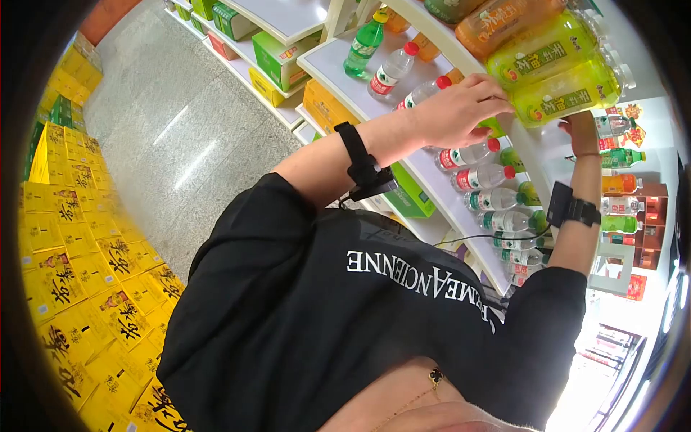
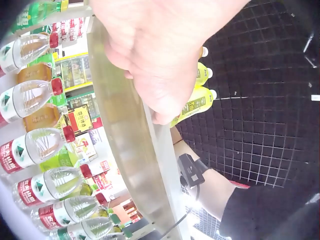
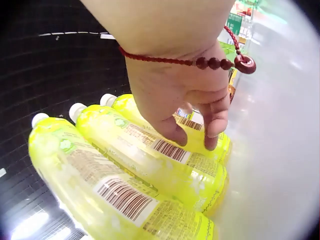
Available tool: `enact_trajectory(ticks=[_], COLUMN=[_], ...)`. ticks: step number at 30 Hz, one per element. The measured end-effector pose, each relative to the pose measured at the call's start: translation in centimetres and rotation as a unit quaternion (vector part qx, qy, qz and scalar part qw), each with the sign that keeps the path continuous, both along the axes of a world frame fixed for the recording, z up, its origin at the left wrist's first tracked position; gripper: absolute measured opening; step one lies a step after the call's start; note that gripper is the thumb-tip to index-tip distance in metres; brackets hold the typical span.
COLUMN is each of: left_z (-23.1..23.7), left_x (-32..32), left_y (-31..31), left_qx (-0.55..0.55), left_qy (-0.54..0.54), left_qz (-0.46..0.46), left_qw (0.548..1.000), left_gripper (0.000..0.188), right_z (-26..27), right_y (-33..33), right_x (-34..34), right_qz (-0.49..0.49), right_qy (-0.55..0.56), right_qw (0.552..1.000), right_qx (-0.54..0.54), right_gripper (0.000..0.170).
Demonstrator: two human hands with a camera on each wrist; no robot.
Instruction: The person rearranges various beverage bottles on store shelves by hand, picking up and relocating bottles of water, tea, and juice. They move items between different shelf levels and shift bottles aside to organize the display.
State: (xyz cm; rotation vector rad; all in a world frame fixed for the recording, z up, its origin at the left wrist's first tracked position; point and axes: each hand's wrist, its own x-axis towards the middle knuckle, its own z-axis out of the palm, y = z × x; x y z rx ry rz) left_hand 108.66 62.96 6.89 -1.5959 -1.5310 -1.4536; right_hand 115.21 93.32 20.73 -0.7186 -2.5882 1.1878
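Note:
Yellow-green drink bottles (image 1: 565, 101) stand side by side on the upper shelf, their white caps toward the back. My left hand (image 1: 464, 111) is at the front of that shelf, fingers bent and close to the bottle bases. In the left wrist view its fingertips come down right at the shelf edge (image 2: 162, 145). Beside the end bottle is my right hand (image 1: 586, 137), partly hidden behind it in the head view. In the right wrist view its loosely bent fingers (image 3: 215, 125) hang over the bottles (image 3: 150, 145), with nothing gripped between them.
Red-capped water bottles (image 1: 468, 155) and a green soda bottle (image 1: 365, 45) line the shelf below. Orange drink bottles (image 1: 497, 29) adjoin the yellow-green ones. A dark grid panel (image 2: 260, 110) stands behind. Stacked yellow cartons (image 1: 86, 273) flank the grey floor (image 1: 187, 129). A cable (image 1: 497, 236) runs near the right wrist.

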Motion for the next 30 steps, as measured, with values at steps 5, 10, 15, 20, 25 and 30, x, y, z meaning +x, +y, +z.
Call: enact_trajectory(ticks=[5, 10, 15, 20, 25, 30], left_z=[-0.1, 0.1, -0.5, -6.5, -13.3, -17.0], left_x=[0.6, 1.1, 2.0, -0.6, -8.7, -16.9], left_y=[-0.1, -0.1, -1.7, -6.3, -11.2, -12.4], left_qx=[-0.008, -0.025, -0.028, -0.075, -0.234, -0.299], left_qy=[0.012, -0.007, -0.004, -0.044, -0.202, -0.274], left_qz=[0.025, 0.033, 0.059, 0.162, 0.302, 0.311], left_qw=[1.000, 0.999, 0.998, 0.983, 0.902, 0.859], left_gripper=[0.051, 0.054, 0.048, 0.041, 0.053, 0.069], right_z=[0.3, -6.5, -14.4, -21.7, -22.7, -22.9], right_y=[-7.4, -11.6, -15.7, -15.4, -17.4, -20.3], right_x=[8.3, 14.9, 15.6, 13.4, 8.2, -0.9], right_qz=[-0.038, 0.064, 0.124, 0.170, 0.195, 0.172], right_qy=[0.299, 0.420, 0.123, -0.043, -0.094, 0.066], right_qw=[0.940, 0.905, 0.983, 0.978, 0.976, 0.982], right_qx=[0.160, 0.005, -0.059, -0.109, -0.037, -0.042], right_gripper=[0.048, 0.035, 0.027, 0.032, 0.043, 0.059])
